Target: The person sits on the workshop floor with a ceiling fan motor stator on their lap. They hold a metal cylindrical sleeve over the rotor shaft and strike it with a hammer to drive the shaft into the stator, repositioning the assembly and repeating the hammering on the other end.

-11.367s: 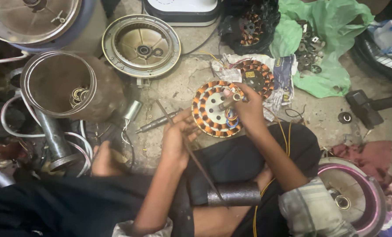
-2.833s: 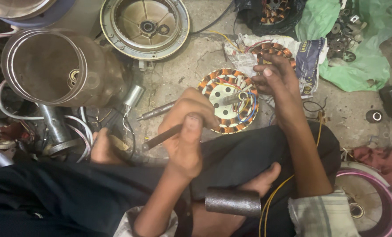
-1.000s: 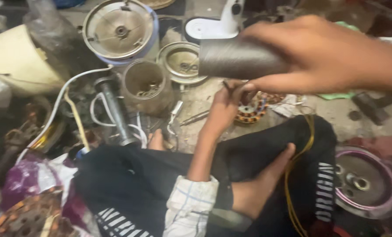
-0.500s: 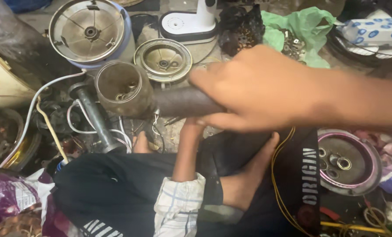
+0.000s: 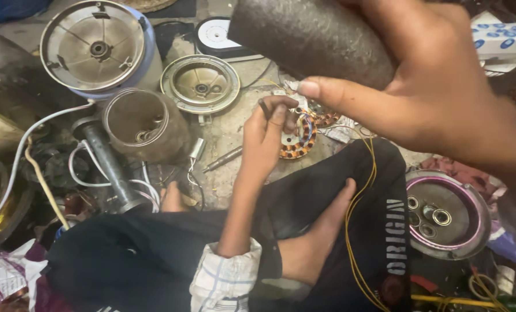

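My right hand (image 5: 442, 86) is raised close to the camera, fingers and thumb clamped around a dark, rough-surfaced metal cylinder (image 5: 313, 37) that fills the upper middle of the view, tilted with its left end higher. My left hand (image 5: 266, 130) is down at the floor, fingers closed on a thin dark tool (image 5: 265, 110) whose tip sticks up past my knuckles. That hand sits right at the motor stator (image 5: 298, 136), a round core ringed with orange and dark copper windings; the stator lies flat on the concrete floor (image 5: 226, 136) just beyond my black trousers (image 5: 327, 196), partly hidden by my fingers. A yellow wire (image 5: 356, 202) runs from near the stator down over my leg. My bare foot (image 5: 318, 231) is tucked under me.

To the left of the stator, a metal rod (image 5: 223, 159) lies on the floor, and past it stands a rusty open can (image 5: 145, 124). Behind these are a shallow round motor cover (image 5: 200, 84) and a larger round housing with a blue rim (image 5: 96, 46). At the right, near my knee, rests a round cover with a purple rim (image 5: 448, 214) with bearings in it.
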